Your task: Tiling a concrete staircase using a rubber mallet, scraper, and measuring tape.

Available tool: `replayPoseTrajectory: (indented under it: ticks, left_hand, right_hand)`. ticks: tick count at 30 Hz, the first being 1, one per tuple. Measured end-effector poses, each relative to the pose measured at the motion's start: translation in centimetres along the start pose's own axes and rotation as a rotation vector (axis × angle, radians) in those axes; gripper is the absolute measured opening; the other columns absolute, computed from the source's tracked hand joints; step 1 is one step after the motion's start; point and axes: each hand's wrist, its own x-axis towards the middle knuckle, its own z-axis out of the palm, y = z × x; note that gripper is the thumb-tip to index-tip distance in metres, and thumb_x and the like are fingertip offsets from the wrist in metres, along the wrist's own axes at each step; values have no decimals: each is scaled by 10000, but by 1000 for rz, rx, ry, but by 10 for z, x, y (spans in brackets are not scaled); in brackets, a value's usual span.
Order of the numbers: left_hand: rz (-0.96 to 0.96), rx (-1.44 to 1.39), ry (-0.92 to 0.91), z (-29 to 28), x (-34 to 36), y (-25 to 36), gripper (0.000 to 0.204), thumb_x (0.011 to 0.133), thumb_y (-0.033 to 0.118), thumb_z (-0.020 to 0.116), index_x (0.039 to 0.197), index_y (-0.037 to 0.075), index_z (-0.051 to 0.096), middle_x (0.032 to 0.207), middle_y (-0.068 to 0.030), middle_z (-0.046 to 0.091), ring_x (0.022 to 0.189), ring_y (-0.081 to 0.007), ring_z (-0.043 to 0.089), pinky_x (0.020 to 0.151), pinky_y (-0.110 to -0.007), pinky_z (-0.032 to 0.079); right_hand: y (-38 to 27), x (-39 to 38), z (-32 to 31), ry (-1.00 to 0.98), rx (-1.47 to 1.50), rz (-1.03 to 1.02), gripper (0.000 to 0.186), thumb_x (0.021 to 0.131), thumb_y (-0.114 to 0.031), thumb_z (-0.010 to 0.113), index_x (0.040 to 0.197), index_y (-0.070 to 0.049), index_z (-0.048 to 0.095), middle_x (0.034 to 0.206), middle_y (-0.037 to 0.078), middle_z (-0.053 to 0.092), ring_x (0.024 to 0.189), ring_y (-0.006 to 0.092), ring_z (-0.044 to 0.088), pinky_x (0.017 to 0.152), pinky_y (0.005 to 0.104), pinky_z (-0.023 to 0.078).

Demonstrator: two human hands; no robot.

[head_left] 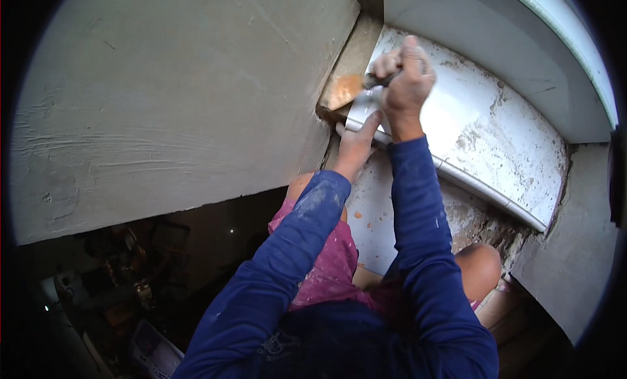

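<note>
The white tile (490, 127) lies on the stair step, in front of the person and a little to the right, between the grey wall (176, 105) and the upright panel (470, 46) behind. Its rounded edge (480, 183) is turned to the person, and brown dirt is scattered on its face.

The left hand (354, 146) is at the left end of this edge, touching it. The thumb is up on the edge and one finger is apart from it, toward the wall; the other fingers are hidden, so I cannot tell if they pinch from below. The right hand (408, 85) is above the same end, with its fingers curled around a dark tool (374, 80). The tool is blurred, and its exact kind I cannot tell.

Beside this end there is an orange patch (345, 92), and below lies a lower tile (372, 199) with small crumbs.

I judge that the white tile is stiff and rather heavy, with a smooth face which can be slippery under the dust. It seems brittle, most of all at corners and edge. The better hold would be the rounded edge, with palm support from below, and not the thin corner.
</note>
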Motion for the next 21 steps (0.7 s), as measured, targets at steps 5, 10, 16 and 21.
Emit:
replayPoseTrajectory:
  ticks: [5, 10, 16, 21]
  left_hand:
    - [37, 42, 144, 9, 3, -10, 1229, 740, 586, 771, 1450, -128, 68, 1319, -226, 426, 1173, -284, 480, 895, -429, 491]
    - [31, 11, 172, 6, 1, -10, 1147, 730, 560, 791, 1412, -81, 128, 1202, -155, 527, 1042, -209, 546, 784, -387, 505]
    - [31, 27, 183, 7, 1, -9, 1275, 732, 550, 790, 1431, -93, -60, 1201, -168, 513, 1045, -230, 547, 815, -365, 501]
    - [-50, 55, 55, 8, -6, 3, 869, 802, 506, 758, 1415, 69, 325, 1309, -93, 490, 1218, -227, 468, 990, -466, 407]
  right_hand:
    - [1, 7, -9, -72, -91, -101, 378, 1000, -244, 514, 647, -120, 456, 523, -2, 445, 436, 123, 460, 441, 280, 412]
    - [-53, 3, -1, -75, 69, -161, 405, 1016, -301, 448, 666, -100, 484, 520, 3, 450, 452, 150, 472, 455, 291, 441]
    - [-32, 3, 3, -83, 60, -205, 339, 985, -194, 532, 667, -96, 467, 527, 8, 445, 440, 129, 467, 424, 279, 415]
    - [-8, 4, -6, -37, -64, -216, 341, 978, -192, 541, 658, -90, 478, 524, 39, 469, 435, 140, 469, 409, 278, 417]
